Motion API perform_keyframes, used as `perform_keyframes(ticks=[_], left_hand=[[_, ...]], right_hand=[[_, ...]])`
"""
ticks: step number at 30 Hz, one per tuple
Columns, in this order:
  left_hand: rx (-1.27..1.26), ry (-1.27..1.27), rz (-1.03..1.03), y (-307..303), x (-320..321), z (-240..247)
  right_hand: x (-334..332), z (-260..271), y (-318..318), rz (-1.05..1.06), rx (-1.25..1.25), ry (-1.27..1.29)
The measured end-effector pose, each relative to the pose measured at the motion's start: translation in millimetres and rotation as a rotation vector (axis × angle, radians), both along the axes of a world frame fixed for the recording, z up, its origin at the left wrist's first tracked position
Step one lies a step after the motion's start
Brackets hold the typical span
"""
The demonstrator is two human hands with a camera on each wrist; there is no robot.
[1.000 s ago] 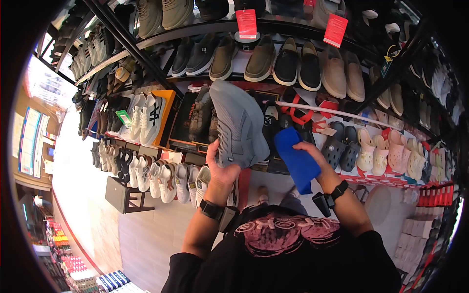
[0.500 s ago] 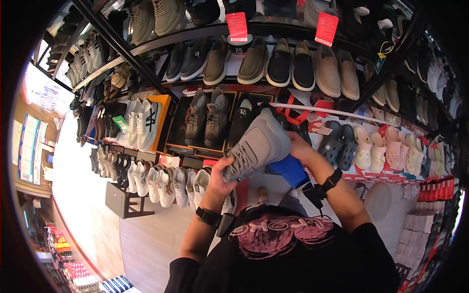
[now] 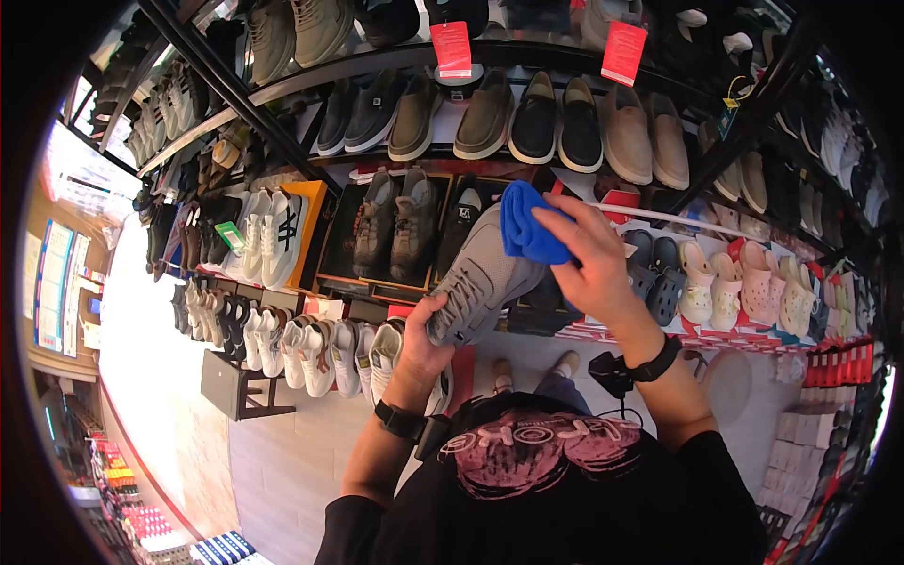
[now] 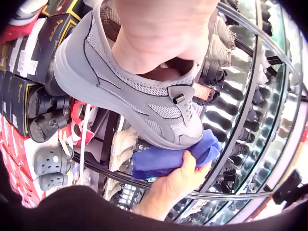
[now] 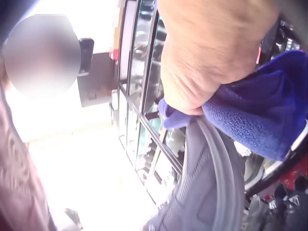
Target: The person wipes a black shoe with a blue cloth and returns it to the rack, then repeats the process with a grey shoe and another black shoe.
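Observation:
A grey lace-up sneaker is held up in front of the shelves, its toe pointing up and to the right. My left hand grips it at the heel end; in the left wrist view the fingers reach into the shoe's opening. My right hand holds a folded blue cloth over the toe. Seen from the left wrist, the cloth lies along the toe's sole edge, with the right thumb and fingers around it. The right wrist view shows the cloth draped beside the sneaker's sole.
Brown hiking shoes stand in a box just behind. Slip-on shoes line the shelf above, with red tags hanging over them. Clogs sit to the right, white sneakers lower left. A pale rod crosses the display.
The sneaker has tipped from upright to a rightward slant. My right hand has brought the cloth from beside the shoe, round behind it, up onto the toe.

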State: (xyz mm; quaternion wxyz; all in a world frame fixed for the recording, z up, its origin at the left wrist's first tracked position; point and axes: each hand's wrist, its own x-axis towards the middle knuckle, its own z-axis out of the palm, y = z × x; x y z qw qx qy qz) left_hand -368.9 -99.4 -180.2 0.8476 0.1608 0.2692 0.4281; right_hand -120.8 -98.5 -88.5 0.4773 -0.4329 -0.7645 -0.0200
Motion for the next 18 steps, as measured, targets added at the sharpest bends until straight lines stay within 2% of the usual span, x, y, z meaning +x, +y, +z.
perform_keyframes(ticks=[1,3,9,14,18], left_hand=[[-0.027,-0.02,-0.013,-1,2,6],[-0.048,-0.042,-0.026,-2,6,13],[-0.176,-0.227,0.068,3,22,18],[-0.136,-0.227,0.2,19,24,28],[-0.093,-0.143,0.195,25,18,33]], right_hand=[[-4,-9,-1,-0.002,0.001,0.0],[-11,-26,-3,-0.141,0.185,0.024],[-17,-65,-17,-0.134,0.103,-0.005],[-25,-97,-46,0.019,-0.169,-0.189],[-13,-133,-56,0.19,-0.42,-0.325]])
